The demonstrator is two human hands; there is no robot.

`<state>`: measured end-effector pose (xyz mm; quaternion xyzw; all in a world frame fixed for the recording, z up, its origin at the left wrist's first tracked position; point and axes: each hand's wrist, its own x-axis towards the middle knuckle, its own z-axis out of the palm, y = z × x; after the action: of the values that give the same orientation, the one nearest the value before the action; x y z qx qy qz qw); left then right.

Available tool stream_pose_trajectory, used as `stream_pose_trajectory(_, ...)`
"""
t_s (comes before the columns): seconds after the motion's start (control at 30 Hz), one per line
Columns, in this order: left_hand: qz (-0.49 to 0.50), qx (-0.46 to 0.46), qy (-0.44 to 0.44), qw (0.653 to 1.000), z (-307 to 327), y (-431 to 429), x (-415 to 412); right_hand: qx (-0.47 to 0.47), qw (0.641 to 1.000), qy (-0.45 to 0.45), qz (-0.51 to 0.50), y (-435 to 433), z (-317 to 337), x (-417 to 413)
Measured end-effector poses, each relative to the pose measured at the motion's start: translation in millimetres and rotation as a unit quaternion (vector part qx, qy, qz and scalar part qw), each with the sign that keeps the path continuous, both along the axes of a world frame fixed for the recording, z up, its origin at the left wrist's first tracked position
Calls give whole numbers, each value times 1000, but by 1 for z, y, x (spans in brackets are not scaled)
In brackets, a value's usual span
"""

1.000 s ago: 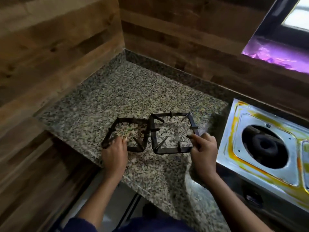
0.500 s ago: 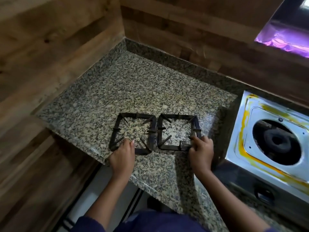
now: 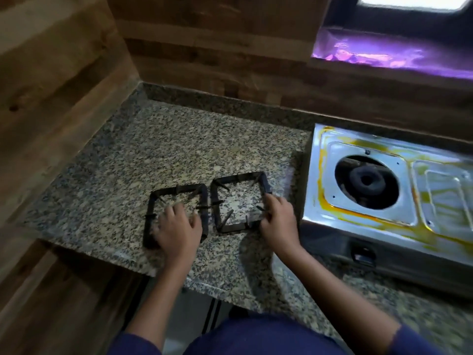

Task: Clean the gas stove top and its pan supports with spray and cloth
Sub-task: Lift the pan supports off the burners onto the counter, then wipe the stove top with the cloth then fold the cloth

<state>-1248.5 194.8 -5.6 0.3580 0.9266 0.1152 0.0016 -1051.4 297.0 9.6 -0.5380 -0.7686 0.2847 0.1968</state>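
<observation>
Evidently, in the head view, the step in hand is setting the two pan supports aside on the granite countertop (image 3: 194, 139), left of the stove top (image 3: 320, 208). The left pan support (image 3: 148, 221) and right pan support (image 3: 235, 228) lie flat, side by side and nearly touching. The left hand (image 3: 179, 229) lies over the left support's near corner with fingers spread; whether it actually grasps the bar cannot be told. The right hand (image 3: 277, 221) has its fingers curled on the right support's outer bar. Both supports are dark square frames with inward prongs. The steel top shows yellow-orange residue (image 3: 323, 198) around the bare burner (image 3: 367, 181). Neither spray nor cloth is visible, so fetching them is probably next.
</observation>
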Motion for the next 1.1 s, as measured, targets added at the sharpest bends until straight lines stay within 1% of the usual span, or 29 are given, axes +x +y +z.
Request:
stream_pose_trajectory(0.1, -97, 47, -13, 994, 21, 35, 33, 25, 994, 99, 25, -6, 35, 20)
stream_pose_trajectory(0.17, -178, 104, -13, 978, 39, 65, 72, 52, 982, 180, 6, -7, 59, 55)
stream_pose_trajectory(0.2, -219, 134, -10, 966, 49, 81, 98, 61, 975, 213, -19, -7, 70, 80)
stream_pose_trajectory(0.27, -296, 183, -10, 937, 67, 103, 150, 86, 961, 248, -89, -7, 84, 130)
stream_pose_trajectory(0.37, -414, 233, -45, 879, 91, 120, 246, 123, 934, 258, -214, -8, 86, 225)
stream_pose_trajectory(0.47, -534, 265, -72, 800, 100, 118, 344, 129, 900, 265, -321, -15, 78, 323)
stream_pose_trajectory(0.53, -612, 253, -93, 743, 93, 115, 413, 137, 876, 261, -381, -25, 69, 392)
stream_pose_trajectory(0.57, -645, 234, -95, 721, 87, 113, 442, 134, 867, 257, -405, -29, 64, 421)
stream_pose_trajectory(0.63, -698, 199, -93, 681, 74, 111, 498, 125, 853, 245, -443, -36, 54, 477)
stream_pose_trajectory(0.7, -733, 182, -78, 651, 60, 109, 550, 107, 843, 235, -472, -45, 43, 532)
stream_pose_trajectory(0.8, -764, 166, -36, 622, 36, 111, 607, 91, 833, 218, -501, -49, 30, 602)
stream_pose_trajectory(0.9, -784, 138, -3, 605, 10, 118, 645, 65, 837, 177, -513, -40, 16, 666)
stream_pose_trajectory(1.0, -784, 107, 5, 611, -4, 122, 657, 4, 864, 114, -490, -18, 3, 709)
stream_pose_trajectory(1.1, -772, 95, 1, 628, -9, 123, 657, -33, 899, 33, -436, 19, -15, 734)
